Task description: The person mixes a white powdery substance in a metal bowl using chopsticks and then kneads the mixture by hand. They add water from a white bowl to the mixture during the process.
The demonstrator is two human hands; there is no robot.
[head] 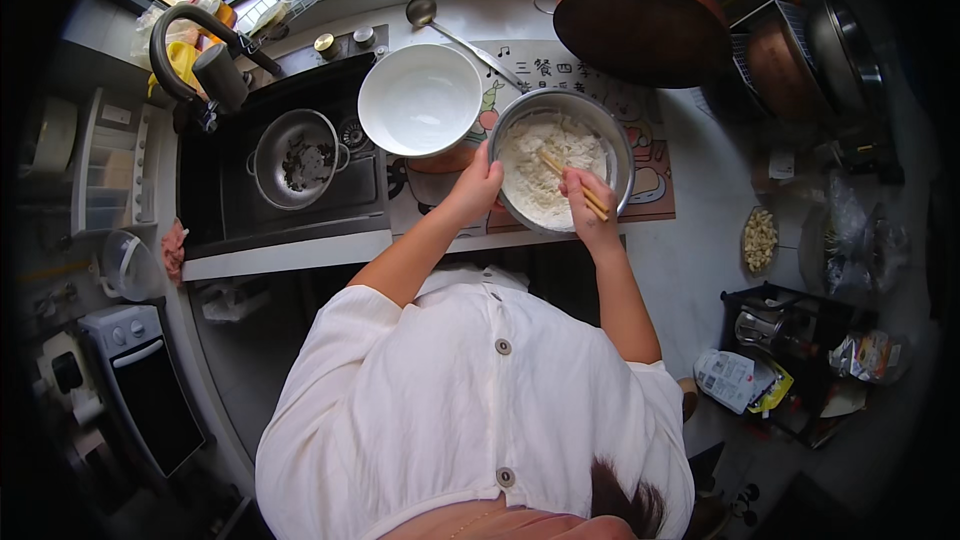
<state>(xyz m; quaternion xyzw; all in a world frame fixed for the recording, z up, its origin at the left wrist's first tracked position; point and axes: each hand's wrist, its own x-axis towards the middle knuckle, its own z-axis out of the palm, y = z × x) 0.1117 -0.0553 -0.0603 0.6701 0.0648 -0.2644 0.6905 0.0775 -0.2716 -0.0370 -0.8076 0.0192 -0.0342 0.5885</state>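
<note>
A steel mixing bowl (625, 157) sits at the counter's front edge on a printed mat (656, 199). My left hand (478, 184) grips the bowl's left rim. Inside lies crumbly flour dough (536, 187), with dry white flour still loose among the lumps. My right hand (592, 202) holds wooden chopsticks (553, 162), their tips down in the flour. A white bowl (420, 100), seemingly with nothing but a light reflection in it, stands just to the left. Behind both bowls a steel ladle (457, 39) lies across the counter, its handle end reaching the mixing bowl's rim.
To the left, a dark sink (225, 195) with a black faucet (169, 52) holds a two-handled steel pot (296, 191) with dark residue. A large round brown pan (637, 22) leans at the back right. Peeled garlic cloves (760, 240) and a black rack (795, 345) stand on the right.
</note>
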